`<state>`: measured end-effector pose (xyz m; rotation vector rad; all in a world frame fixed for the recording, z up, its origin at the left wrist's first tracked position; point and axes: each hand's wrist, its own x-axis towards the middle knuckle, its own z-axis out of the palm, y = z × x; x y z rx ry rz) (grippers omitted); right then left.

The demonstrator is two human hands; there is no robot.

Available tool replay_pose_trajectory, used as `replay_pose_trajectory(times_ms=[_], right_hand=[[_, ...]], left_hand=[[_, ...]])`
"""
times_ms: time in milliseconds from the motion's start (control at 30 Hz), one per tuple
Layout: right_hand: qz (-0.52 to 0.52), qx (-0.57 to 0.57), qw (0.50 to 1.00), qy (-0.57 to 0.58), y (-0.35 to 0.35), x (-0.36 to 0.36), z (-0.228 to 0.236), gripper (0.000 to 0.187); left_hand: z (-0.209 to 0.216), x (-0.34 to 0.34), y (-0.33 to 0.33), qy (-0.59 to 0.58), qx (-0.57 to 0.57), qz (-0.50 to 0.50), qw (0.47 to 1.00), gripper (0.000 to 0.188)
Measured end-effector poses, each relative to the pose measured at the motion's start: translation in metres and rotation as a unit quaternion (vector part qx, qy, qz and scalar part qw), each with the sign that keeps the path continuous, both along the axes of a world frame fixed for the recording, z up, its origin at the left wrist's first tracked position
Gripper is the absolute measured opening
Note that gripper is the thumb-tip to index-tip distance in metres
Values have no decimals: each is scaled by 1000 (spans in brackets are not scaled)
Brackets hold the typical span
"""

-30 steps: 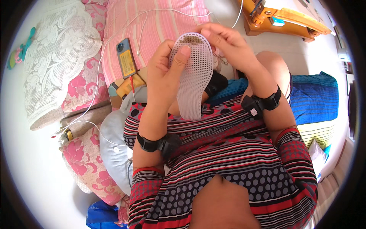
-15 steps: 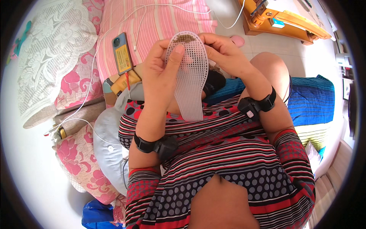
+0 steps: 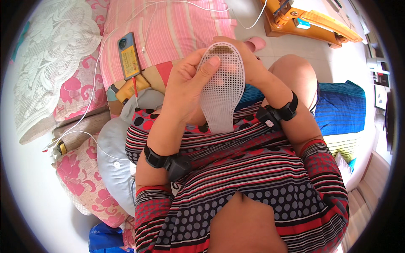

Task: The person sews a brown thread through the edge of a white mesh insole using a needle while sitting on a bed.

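Upright over my lap is a sole-shaped sheet of pale plastic mesh canvas (image 3: pixel 221 90), its rounded wide end uppermost. A patch of brown stitching covers some holes near the top edge. My left hand (image 3: pixel 185 80) grips the sheet's left side, thumb flat on the front and fingers behind. My right hand (image 3: pixel 255 65) is curled behind the upper right edge. Its fingertips are mostly hidden by the mesh, with skin showing faintly through the holes. Whether they pinch a needle or yarn I cannot make out.
A phone (image 3: pixel 129 57) with a red-tipped cable lies on the pink striped cloth (image 3: pixel 181 25), beside a yellow object (image 3: pixel 131 89). White cables cross the cloth. A grey cushion (image 3: pixel 116 164) sits at my left, a wooden table (image 3: pixel 312 23) far right, and a pink slipper (image 3: pixel 256 43) on the floor.
The mesh sheet and my left hand have shifted right and slightly down. My right hand has moved from the sheet's top right edge to behind it, its fingers now mostly hidden.
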<state>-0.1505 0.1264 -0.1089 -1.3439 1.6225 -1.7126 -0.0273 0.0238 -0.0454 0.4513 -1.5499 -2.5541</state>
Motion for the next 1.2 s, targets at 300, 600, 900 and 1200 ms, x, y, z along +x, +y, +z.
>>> replay_pose_trajectory(times_ms=[300, 600, 900, 1200], right_hand=[[-77, 35, 995, 53, 9, -7, 22, 15], [-60, 25, 997, -43, 8, -1, 31, 26], [-70, 5, 996, -56, 4, 3, 23, 10], [-50, -18, 998, -34, 3, 4, 18, 15]], left_hand=[[3, 3, -2, 17, -123, 78, 989, 19], [-6, 9, -15, 68, -147, 94, 982, 19], [-6, 9, -16, 50, -149, 103, 982, 13], [2, 7, -11, 67, -101, 102, 987, 13]])
